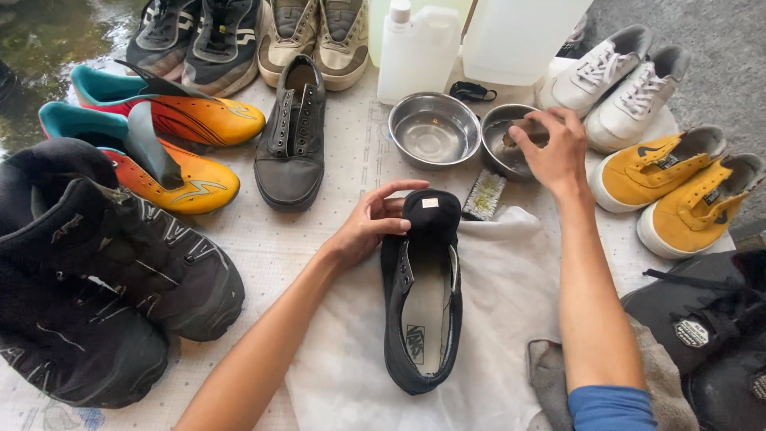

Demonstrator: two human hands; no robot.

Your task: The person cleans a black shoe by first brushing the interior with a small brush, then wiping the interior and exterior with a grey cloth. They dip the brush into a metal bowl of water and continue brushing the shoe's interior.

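From the head camera, the black slip-on shoe (422,291) lies on a white cloth (511,319), its long axis running toward the person. The left hand (369,227) pinches its tongue; the right hand (553,148) grips a brush (527,132) in the farther steel bowl (504,148).

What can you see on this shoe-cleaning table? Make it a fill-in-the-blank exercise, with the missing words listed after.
1. The left hand holds the tongue of a ____ shoe lying on a white cloth.
2. The right hand dips a brush into a metal ____.
3. Right of that hand lies a pair of ____ sneakers.
4. Between the black shoe and the bowls lies a second ____.

Missing words: black; bowl; yellow; brush
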